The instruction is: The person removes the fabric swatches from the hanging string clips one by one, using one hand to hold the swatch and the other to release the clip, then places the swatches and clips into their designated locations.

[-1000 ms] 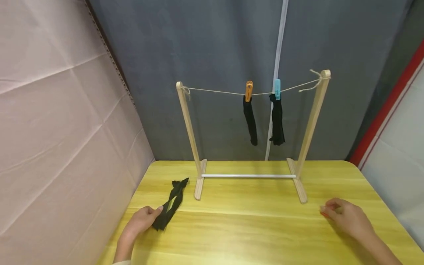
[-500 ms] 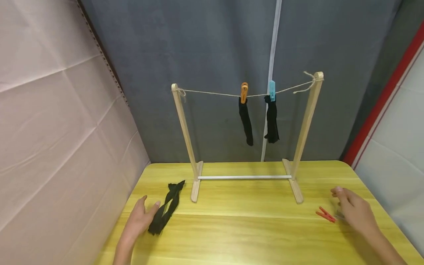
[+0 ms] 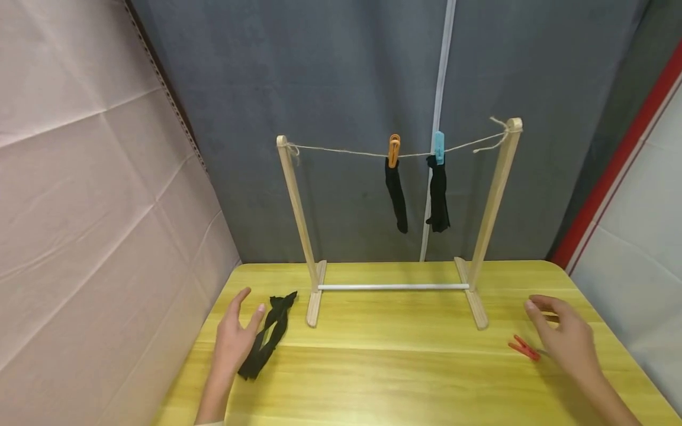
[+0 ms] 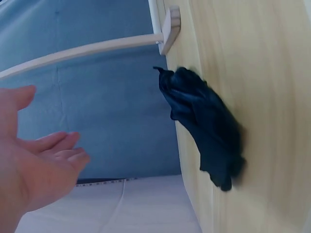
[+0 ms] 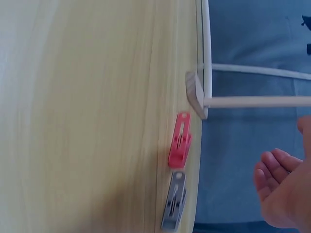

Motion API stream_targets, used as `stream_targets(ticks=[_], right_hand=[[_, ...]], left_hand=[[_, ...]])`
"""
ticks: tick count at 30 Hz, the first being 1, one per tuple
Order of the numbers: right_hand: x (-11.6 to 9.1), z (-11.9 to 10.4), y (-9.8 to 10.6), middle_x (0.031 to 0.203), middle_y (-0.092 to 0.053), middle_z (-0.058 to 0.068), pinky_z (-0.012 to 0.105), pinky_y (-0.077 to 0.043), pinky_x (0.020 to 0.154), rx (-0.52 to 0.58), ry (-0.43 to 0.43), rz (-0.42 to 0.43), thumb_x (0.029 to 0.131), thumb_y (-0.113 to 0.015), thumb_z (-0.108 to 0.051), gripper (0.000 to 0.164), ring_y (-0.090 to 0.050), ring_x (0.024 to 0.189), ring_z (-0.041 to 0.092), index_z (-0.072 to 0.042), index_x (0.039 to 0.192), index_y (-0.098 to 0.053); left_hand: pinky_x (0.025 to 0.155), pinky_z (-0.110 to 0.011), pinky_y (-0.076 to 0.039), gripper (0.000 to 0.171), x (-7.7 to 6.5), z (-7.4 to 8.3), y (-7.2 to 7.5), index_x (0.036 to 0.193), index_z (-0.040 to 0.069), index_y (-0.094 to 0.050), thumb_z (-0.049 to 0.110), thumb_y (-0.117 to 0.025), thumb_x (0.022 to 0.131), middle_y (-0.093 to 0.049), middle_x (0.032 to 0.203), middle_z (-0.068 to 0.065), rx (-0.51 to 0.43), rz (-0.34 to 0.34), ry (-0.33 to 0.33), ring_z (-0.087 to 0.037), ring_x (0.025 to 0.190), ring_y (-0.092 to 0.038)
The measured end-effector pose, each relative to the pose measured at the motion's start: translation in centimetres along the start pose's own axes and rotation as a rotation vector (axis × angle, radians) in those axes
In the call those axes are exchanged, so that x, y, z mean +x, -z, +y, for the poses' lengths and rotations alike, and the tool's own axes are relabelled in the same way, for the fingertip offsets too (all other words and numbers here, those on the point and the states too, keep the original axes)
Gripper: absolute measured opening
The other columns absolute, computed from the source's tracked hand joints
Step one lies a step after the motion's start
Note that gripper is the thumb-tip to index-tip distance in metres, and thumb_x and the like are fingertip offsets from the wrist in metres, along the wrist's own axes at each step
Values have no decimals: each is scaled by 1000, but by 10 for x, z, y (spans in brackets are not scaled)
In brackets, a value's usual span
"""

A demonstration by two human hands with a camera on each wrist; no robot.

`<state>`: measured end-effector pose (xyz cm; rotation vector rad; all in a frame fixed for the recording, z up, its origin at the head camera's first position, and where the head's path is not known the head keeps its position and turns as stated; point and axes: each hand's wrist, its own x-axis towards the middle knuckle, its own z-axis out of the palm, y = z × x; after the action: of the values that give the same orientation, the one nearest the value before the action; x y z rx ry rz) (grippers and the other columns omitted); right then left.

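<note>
Black sock (image 3: 266,340); red peg (image 3: 523,347); grey peg (image 5: 174,200); yellow table (image 3: 383,367).

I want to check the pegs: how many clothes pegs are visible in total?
4: an orange peg and a blue peg on the string, a red peg and a grey peg on the table by the right hand.

On the table (image 3: 399,378) a loose sock (image 3: 264,337) lies left of the rack (image 3: 394,236), just beside the left hand (image 3: 234,340). Two pegs (image 5: 177,170) (side by side) lie right of the rack, near the right hand (image 3: 565,340). Two socks (image 3: 418,192) hang from the string (image 3: 346,151).
</note>
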<state>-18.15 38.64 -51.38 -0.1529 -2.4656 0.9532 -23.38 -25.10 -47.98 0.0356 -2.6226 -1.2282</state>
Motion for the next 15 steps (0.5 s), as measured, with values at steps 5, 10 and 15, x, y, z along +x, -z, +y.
stream_targets(ticks=[5,10,15], right_hand=[[-3,-12,-4,111,-42,-53,0,-40,74,31,19,52,103,-71,-34,39,-42,95,-34,-7,130,-72],[-3,-22,-6,116,-44,-51,-4,-39,77,61,9,69,101,-74,-35,44,-43,99,-34,-8,136,-69],[0,-34,-14,124,-56,-39,-7,-38,84,126,7,106,98,-79,-29,51,-44,103,-32,-11,143,-65]], left_hand=[[127,-67,-28,70,0,10,-9,163,22,-40,47,-67,104,-34,173,-8,-127,47,-58,-44,160,-29],[131,-50,-30,65,2,21,-23,161,23,-44,37,-71,103,-38,171,-2,-251,60,-119,-34,162,-30],[127,-19,-32,58,3,35,-37,159,15,-46,15,-66,105,-44,166,-6,-527,56,-180,-26,162,-32]])
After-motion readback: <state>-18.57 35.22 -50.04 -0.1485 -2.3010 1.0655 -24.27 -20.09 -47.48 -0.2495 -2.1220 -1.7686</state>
